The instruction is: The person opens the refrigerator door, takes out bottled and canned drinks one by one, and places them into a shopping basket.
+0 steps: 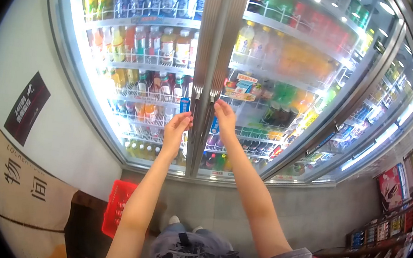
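Two glass fridge doors meet in front of me, each with a long metal handle along its inner edge. My left hand is beside the left door handle, its thumb and fingers pressed together. Whether it touches that handle or holds something small is not visible. At the right door handle is my right hand, fingers closed at the handle's edge, its fingertips partly hidden. A blue label is on the left door, just above my left hand. Both doors look shut or nearly so.
Shelves of bottled drinks fill the fridge behind the glass. A red basket with items inside stands on the floor at my left. More fridge doors continue rightward. Packaged goods fill a shelf at the lower right.
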A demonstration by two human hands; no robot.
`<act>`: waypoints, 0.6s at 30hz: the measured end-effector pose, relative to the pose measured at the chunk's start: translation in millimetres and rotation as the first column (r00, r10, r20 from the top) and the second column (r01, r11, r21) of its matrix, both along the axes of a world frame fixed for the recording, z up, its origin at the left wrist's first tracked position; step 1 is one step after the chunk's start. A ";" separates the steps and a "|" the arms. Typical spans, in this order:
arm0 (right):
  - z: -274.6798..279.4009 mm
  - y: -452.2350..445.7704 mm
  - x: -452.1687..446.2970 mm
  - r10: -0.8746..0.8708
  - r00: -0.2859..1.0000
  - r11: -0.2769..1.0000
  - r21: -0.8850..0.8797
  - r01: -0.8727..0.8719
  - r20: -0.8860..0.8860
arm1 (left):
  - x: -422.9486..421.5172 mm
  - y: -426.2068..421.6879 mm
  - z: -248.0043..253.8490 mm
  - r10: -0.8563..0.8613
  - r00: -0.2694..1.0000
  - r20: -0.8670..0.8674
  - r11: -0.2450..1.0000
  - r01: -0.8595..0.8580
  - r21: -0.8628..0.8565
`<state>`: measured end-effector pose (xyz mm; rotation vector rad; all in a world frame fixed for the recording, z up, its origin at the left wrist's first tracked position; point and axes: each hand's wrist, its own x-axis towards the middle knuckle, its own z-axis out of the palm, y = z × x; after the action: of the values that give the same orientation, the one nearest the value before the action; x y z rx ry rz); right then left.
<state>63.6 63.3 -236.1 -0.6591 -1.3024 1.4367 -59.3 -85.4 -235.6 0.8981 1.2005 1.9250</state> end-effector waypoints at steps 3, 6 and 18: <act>2.7 1.0 -9.9 -0.037 0.997 0.996 -0.074 0.042 0.068 | -5.0 12.2 12.0 -0.048 0.998 -0.032 0.999 0.048 0.005; 4.0 1.1 -15.5 -0.097 0.992 0.992 -0.068 0.103 0.085 | -11.0 22.8 25.3 -0.072 0.997 -0.039 0.997 0.072 -0.001; -26.1 30.4 -54.3 -0.257 0.892 0.951 -0.068 0.302 0.373 | -55.7 29.0 20.9 -0.236 0.969 -0.078 0.972 0.235 -0.025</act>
<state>9.4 93.7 -262.2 -1.1908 -1.3335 1.1994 -115.0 -56.4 -214.6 1.0686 1.0993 1.7014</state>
